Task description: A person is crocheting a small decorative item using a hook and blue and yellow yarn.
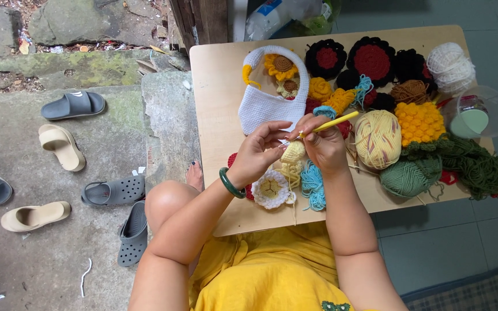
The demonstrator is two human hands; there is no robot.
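Head view: the left hand [259, 152] pinches a small cream crochet piece [293, 152] to keep it taut, while the right hand [325, 145] grips a yellow hook [334, 122] pointing toward 2 o'clock, its tip at the stitches. The piece hangs over the wooden board [217, 92]. At 12 o'clock lies a white knitted bag [267, 106]; at 3 o'clock a soft, round yarn ball [378, 138]; at 6 o'clock a flat flower [271, 189].
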